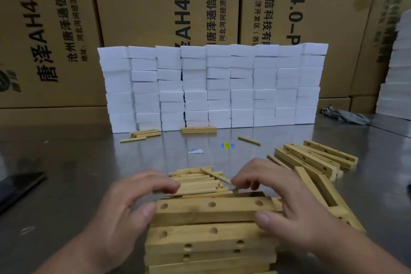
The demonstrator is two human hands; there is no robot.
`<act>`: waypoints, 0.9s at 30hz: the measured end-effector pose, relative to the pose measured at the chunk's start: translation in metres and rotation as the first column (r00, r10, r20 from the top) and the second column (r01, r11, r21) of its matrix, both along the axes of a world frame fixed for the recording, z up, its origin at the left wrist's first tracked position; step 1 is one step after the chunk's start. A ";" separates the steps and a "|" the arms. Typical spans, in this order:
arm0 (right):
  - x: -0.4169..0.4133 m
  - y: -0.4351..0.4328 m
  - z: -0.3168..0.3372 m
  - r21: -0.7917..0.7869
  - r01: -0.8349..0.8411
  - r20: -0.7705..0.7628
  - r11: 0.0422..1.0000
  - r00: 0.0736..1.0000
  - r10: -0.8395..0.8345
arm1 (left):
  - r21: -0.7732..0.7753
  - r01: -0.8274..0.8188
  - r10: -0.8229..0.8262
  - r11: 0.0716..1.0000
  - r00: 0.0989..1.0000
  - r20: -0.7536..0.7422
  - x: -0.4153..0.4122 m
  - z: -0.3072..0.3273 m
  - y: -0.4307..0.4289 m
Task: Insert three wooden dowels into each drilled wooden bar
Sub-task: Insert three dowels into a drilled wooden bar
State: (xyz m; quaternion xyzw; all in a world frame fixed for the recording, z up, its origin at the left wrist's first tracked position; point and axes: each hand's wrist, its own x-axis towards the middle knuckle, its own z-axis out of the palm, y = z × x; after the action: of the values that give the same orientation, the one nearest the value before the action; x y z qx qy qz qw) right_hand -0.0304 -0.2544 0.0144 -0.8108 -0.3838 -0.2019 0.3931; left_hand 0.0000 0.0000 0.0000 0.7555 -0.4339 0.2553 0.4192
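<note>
Fronting white blocks (211, 87) on the steel desk (77, 162), the top drilled bar (211, 207) is lying on its stack. The left hand (126, 204) and right hand (282, 198) are thumbing it, fingers curling over the dowel pile (198, 184); I cannot tell whether they are clamping anything.

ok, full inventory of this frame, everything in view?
near stack of drilled wooden bars: several, tan, front centre
pile of wooden dowels: many, pale tan, behind that stack
heap of drilled bars: several, tan, right side
single drilled bar: one, tan, foot of blocks
small dowel bunch: few, tan, back left
lone dowel: one, tan, mid-table
white rectangular blocks: many, white, stacked at back
printed cardboard boxes: several, brown, behind blocks
crumpled cloth: one, grey, far right
round sticker: one, blue-yellow, mid-table
steel table: one, grey, underneath
left grip: one, thumb on top bar, fingers curled over dowels
right grip: one, likewise
</note>
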 end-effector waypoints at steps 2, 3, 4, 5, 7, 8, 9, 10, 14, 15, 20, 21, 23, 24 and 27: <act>0.001 -0.001 0.000 -0.062 0.018 0.011 0.998 1.000 -0.017 | 0.031 0.010 -0.010 0.999 1.000 0.010 0.000 -0.004 0.004; 0.002 -0.002 0.000 -0.089 0.027 0.008 0.996 1.000 -0.027 | 0.038 0.007 -0.007 0.999 1.000 0.001 0.001 -0.006 0.006; 0.003 -0.002 0.002 -0.111 0.044 -0.006 0.993 0.999 -0.045 | 0.045 0.004 -0.002 0.999 0.999 -0.034 0.003 -0.006 0.007; 0.004 -0.003 0.001 -0.113 0.056 -0.013 0.992 0.998 -0.058 | 0.038 -0.008 0.010 0.999 0.999 -0.037 0.004 -0.007 0.008; 0.004 -0.003 0.000 -0.095 0.067 -0.035 0.993 0.997 -0.070 | 0.021 -0.026 0.027 0.999 0.999 -0.040 0.004 -0.009 0.007; 0.004 -0.003 0.000 -0.092 0.067 -0.039 0.993 0.997 -0.071 | 0.014 -0.031 0.032 0.999 0.999 -0.032 0.004 -0.009 0.007; 0.004 -0.003 0.000 -0.096 0.068 -0.051 0.993 0.996 -0.073 | 0.014 -0.038 0.038 0.999 0.999 -0.027 0.004 -0.010 0.007; 0.004 -0.003 -0.001 -0.102 0.069 -0.057 0.992 0.996 -0.075 | 0.014 -0.051 0.051 0.999 0.999 -0.017 0.003 -0.011 0.007; 0.005 -0.001 -0.001 -0.083 0.079 -0.044 0.993 0.996 -0.083 | 0.003 -0.080 0.080 0.997 0.997 0.002 0.000 -0.009 0.005; 0.005 0.000 -0.001 -0.053 0.096 -0.034 0.994 0.995 -0.098 | -0.010 -0.091 0.091 0.996 0.996 0.000 -0.001 -0.008 0.004; 0.002 0.003 -0.002 0.197 0.217 -0.017 0.956 0.976 -0.218 | -0.094 -0.161 0.156 0.982 0.986 -0.065 -0.005 -0.006 -0.001; 0.001 0.003 -0.002 0.246 0.243 -0.038 0.938 0.970 -0.241 | -0.135 -0.180 0.167 0.974 0.981 -0.099 -0.005 -0.007 -0.001; 0.002 0.003 -0.003 0.312 0.265 -0.061 0.912 0.964 -0.259 | -0.214 -0.196 0.164 0.957 0.973 -0.159 -0.004 -0.009 -0.003; 0.002 0.004 -0.003 0.330 0.264 -0.053 0.907 0.964 -0.261 | -0.254 -0.198 0.154 0.947 0.971 -0.185 -0.003 -0.010 -0.003; 0.004 0.005 -0.005 0.355 0.271 -0.047 0.895 0.961 -0.272 | -0.394 -0.178 0.068 0.902 0.959 -0.276 0.001 -0.012 -0.005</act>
State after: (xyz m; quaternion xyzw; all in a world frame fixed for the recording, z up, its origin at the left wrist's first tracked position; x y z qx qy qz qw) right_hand -0.0266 -0.2496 0.0094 -0.7706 -0.2244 -0.3230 0.5014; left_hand 0.0013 -0.0048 -0.0123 0.7017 -0.2632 0.2685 0.6052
